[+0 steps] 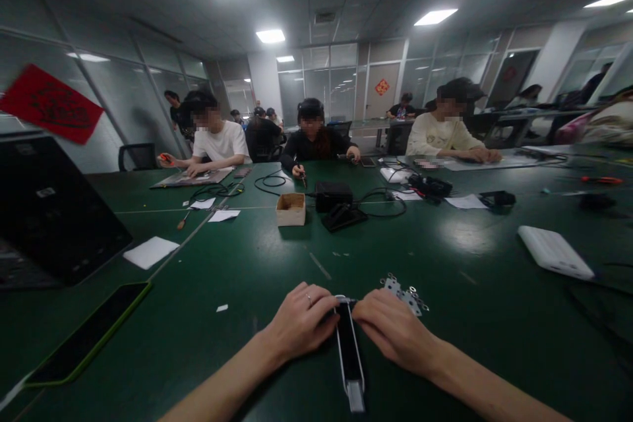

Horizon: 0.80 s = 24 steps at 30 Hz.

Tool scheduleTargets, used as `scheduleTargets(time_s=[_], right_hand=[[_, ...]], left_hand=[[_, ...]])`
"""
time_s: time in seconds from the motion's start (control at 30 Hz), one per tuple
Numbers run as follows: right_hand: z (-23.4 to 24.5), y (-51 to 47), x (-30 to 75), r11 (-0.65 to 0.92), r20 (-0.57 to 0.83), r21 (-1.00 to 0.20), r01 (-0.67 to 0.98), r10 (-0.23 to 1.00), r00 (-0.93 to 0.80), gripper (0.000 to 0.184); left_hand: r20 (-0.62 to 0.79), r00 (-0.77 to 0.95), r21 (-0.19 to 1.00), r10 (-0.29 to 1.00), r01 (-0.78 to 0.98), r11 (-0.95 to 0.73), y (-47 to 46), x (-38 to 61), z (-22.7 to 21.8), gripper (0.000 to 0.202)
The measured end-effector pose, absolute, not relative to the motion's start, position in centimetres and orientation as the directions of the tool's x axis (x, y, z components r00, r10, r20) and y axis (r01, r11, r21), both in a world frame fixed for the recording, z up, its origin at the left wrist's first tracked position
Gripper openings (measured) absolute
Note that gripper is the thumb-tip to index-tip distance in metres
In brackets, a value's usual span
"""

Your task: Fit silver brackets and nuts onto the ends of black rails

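Observation:
A long, narrow black piece with a silver rim (349,349) lies on the table in front of me, a pale block at its near end. My left hand (304,318) is closed, thumb and fingers gripping the left side of its far end. On the other side, my right hand (395,326) is also closed, its fingertips together by the far right corner; what they pinch is hidden. Just beyond the right hand lie small grey metal plates with rings (403,293), partly covered by it.
A phone (93,330) lies at left near a dark HP-marked machine (54,204). Farther off are a small open box (291,210), a black device (333,196) with cables, and a white power-bank-like block (554,252) at right. Several people sit across the green table (267,257).

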State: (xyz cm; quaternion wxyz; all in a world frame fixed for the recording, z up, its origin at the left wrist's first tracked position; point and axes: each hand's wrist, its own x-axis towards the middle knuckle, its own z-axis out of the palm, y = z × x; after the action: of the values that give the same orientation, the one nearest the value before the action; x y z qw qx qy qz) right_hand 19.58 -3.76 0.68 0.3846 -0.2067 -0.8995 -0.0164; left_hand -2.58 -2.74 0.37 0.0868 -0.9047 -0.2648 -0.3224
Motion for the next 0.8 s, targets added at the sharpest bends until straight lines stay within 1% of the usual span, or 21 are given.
scheduleTargets(time_s=[0.07,0.17,0.23,0.37,0.5,0.6,0.67,0.7,0.8], right_hand=[[0.8,-3.9,19.4,0.934,0.721,-0.111,0.339,0.310,-0.619,0.017],[0.8,-4.1,19.3,0.953,0.743,-0.091,0.290,0.259,-0.617,0.018],[0.8,-4.2,19.3,0.957,0.755,-0.081,0.279,0.242,-0.610,0.019],[0.8,-4.1,19.2,0.961,0.760,-0.073,0.267,0.227,-0.609,0.019],[0.7,-4.2,19.2,0.963,0.746,-0.061,0.261,0.218,-0.630,0.020],[0.6,-4.1,19.3,0.952,0.729,-0.073,0.296,0.254,-0.636,0.020],[0.5,-4.0,19.4,0.937,0.721,-0.092,0.338,0.297,-0.626,0.018],[0.4,-3.9,19.5,0.926,0.720,-0.100,0.365,0.320,-0.615,0.017],[0.4,-3.4,20.0,0.873,0.707,-0.113,0.474,0.406,-0.579,0.016]], left_hand=[[0.642,0.706,-0.080,0.298,0.449,-0.890,-3.0,-2.2,0.7,0.009],[0.640,0.735,-0.134,0.222,0.392,-0.910,-3.5,-1.8,1.3,0.013],[0.648,0.728,-0.128,0.223,0.393,-0.911,-3.5,-1.7,1.4,0.014],[0.682,0.684,-0.078,0.260,0.421,-0.904,-3.3,-1.8,1.3,0.011],[0.650,0.725,-0.090,0.228,0.371,-0.924,-3.1,-2.0,1.1,0.009],[0.648,0.730,-0.106,0.214,0.365,-0.925,-3.2,-2.0,0.8,0.008],[0.659,0.712,-0.105,0.241,0.405,-0.908,-3.2,-2.0,0.6,0.008],[0.668,0.690,-0.088,0.280,0.447,-0.890,-3.2,-2.0,0.5,0.009],[0.654,0.574,0.035,0.493,0.628,-0.778,-2.8,-2.4,0.4,0.012]])
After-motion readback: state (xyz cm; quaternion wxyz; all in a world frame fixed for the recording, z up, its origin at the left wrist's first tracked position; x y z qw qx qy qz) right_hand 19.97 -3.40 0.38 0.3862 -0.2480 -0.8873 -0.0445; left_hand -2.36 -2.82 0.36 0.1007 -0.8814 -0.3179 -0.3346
